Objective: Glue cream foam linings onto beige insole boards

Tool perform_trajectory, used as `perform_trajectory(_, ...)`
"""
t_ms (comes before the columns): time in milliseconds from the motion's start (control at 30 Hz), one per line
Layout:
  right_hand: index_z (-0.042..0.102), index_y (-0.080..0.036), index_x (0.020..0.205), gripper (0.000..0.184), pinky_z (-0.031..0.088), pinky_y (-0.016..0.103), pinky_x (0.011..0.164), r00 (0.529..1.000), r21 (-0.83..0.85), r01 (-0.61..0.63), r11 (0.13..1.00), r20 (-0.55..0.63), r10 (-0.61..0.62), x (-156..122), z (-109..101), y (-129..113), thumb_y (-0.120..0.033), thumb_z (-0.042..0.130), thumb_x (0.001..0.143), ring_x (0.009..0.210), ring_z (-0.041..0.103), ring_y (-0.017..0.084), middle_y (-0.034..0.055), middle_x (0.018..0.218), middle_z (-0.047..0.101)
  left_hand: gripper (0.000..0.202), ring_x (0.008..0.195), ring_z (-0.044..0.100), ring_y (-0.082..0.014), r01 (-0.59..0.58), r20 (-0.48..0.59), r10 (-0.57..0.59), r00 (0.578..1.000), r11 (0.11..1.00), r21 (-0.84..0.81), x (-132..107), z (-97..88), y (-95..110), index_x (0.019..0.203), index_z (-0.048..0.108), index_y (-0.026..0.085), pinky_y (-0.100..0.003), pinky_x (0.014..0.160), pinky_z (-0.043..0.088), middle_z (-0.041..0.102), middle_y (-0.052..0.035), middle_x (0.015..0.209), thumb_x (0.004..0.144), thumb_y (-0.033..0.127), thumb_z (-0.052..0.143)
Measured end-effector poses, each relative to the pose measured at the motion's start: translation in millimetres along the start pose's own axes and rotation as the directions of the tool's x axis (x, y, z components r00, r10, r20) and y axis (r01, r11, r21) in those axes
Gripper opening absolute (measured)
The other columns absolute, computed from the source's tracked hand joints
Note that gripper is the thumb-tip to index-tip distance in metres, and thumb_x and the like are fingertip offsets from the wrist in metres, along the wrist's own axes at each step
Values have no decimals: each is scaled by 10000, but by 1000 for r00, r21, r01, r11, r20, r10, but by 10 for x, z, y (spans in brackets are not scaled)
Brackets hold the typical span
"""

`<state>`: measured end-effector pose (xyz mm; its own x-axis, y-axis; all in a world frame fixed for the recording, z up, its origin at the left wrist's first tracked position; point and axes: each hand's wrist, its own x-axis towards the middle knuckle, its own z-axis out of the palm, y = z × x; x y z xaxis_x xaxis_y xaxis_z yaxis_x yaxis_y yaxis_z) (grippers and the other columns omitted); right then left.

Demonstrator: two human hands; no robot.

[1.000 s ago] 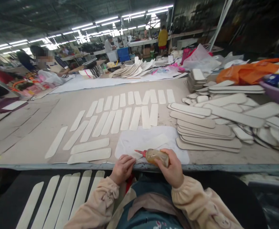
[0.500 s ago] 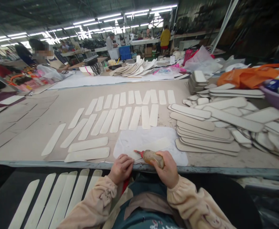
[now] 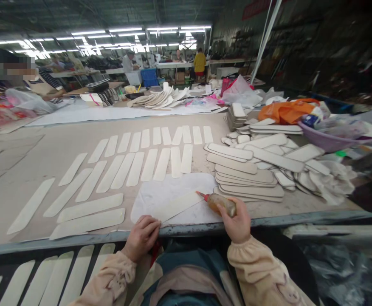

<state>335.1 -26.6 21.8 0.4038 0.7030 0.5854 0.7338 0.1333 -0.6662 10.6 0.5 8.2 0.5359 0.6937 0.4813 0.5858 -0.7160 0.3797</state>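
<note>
My right hand [image 3: 239, 219] is wrapped round a squeeze glue bottle [image 3: 221, 205], brownish with a red nozzle that points left. The nozzle tip is at the right part of a long cream strip [image 3: 179, 207], which lies slantwise on a white sheet [image 3: 146, 193] at the table's front edge. At the strip's near left end, my left hand [image 3: 144, 233] has its fingers closed, pressing or pinching that end. Its fingertips are partly hidden, and a bit of red shows beneath the hand.
Rows of cream strips [image 3: 119, 174] lie beyond and left of the sheet. More strips [image 3: 55, 272] rest on a dark surface at lower left. Stacked dark-edged pieces [image 3: 249, 189] stand at right, before a purple basin [image 3: 326, 138] and an orange bag [image 3: 284, 111]. Other people work farther back.
The bottle has moved along the strip towards its right part, away from my left hand. My view has turned a little to the right. The left hand keeps to the strip's near end.
</note>
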Motion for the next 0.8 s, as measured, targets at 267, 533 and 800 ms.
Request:
perform_trajectory(267,559,-171,956,322,463,385,776,997,-48,-21,999,-80,17,70,-58,20,-436,618,782,826,549,222,65,873,579,196,841,548,-165,27,-10,-27,1000,998,56,-61,33,-25,984,626,188,-327,767,489,581,-71,901,823,127,533)
perform_trajectory(533,538,-195,1023,298,474,363,781,979,238,-53,970,204,3,-232,192,-440,-362,625,792,864,555,209,57,946,574,229,838,558,-180,-8,-52,11,999,998,59,-50,41,-2,988,621,181,-362,796,497,626,-72,871,794,95,534)
perform_trajectory(800,525,-202,1004,233,473,347,757,929,273,17,962,351,-116,-349,424,-762,-303,599,808,844,536,197,48,896,559,194,831,554,-173,23,-32,-23,999,1000,-2,-28,-8,41,945,600,176,-373,811,490,629,-68,866,790,92,518)
